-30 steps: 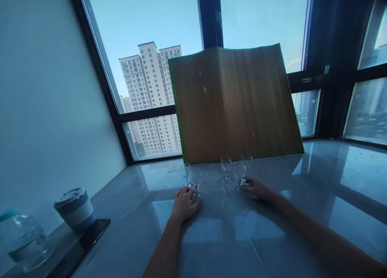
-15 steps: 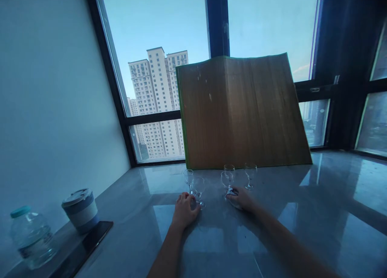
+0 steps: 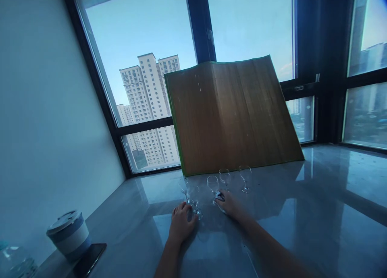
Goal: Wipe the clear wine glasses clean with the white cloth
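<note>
Several small clear stemmed glasses stand on the grey glossy counter. My right hand (image 3: 227, 204) is closed at the lower part of one stemmed glass (image 3: 212, 183); a whitish patch shows at its fingertips, too small to name. Behind that glass is another glass (image 3: 224, 175), and a third glass (image 3: 245, 176) stands apart to the right. My left hand (image 3: 182, 223) rests low on the counter, fingers bent and thumb apart. It is beside the foot of a faint glass (image 3: 197, 207), with one more glass (image 3: 183, 185) just behind. Whether the left fingertips touch glass is unclear.
A brown board (image 3: 236, 121) with green edging leans against the windows behind the glasses. On the left are a lidded cup (image 3: 70, 235), a dark phone (image 3: 90, 258) and a clear bottle (image 3: 16, 262) cut by the frame edge. A white wall (image 3: 45, 108) bounds the left side.
My view has tilted and swung to the right. My right hand and its glass have shifted left, away from the glass behind. My left hand stays by the two left glasses.
</note>
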`<state>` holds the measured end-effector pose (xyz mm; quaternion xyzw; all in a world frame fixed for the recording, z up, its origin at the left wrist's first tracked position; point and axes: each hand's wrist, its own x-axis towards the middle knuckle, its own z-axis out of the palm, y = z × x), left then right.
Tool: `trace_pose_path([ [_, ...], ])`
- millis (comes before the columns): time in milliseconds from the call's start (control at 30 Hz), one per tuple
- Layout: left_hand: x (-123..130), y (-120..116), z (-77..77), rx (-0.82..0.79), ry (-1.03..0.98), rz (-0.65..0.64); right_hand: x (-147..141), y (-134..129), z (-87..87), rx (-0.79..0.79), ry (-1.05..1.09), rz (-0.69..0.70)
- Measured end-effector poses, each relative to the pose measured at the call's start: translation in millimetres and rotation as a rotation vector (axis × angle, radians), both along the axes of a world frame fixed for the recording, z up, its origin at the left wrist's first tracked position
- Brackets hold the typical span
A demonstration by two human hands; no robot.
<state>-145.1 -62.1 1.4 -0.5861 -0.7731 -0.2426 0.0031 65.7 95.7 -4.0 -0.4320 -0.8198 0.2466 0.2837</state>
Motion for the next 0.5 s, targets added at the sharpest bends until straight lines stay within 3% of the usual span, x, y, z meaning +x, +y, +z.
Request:
trace_pose_path([
  [133, -1, 0, 0.3, 0.009, -0.005, 0.000, 1, -8, -1.0, 0.037, -0.026, -0.078],
  [500, 4, 5, 0.9, -0.008, 0.061, 0.031, -4, -18, 5.0, 0.064, -0.064, -0.023],
])
